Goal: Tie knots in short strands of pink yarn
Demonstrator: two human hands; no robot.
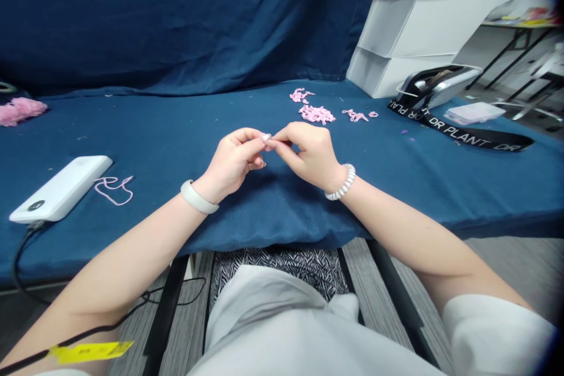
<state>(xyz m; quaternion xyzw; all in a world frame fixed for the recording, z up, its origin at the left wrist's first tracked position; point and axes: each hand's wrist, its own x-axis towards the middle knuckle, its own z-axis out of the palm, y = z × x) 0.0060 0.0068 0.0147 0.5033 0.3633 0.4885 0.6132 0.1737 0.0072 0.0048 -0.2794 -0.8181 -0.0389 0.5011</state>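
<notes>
My left hand [240, 158] and my right hand [308, 153] meet fingertip to fingertip above the blue cloth, near the middle of the view. Thumb and index finger are pinched together on each hand. Something small and pinkish may be between the fingertips, but it is too small to name. Just beyond my right hand lies a pile of pink loops [316, 114], with a smaller pink pile [300, 95] behind it and a few pink pieces [355, 115] to its right. A loose pink string [113, 189] rests on the cloth at the left.
A white power bank [64, 188] with a black cable lies at the left, and pink fluffy material [22, 110] behind it. At the right are an open bag [436, 85] with a black lettered strap [476, 136], a clear plastic case [473, 113] and white boxes [405, 23].
</notes>
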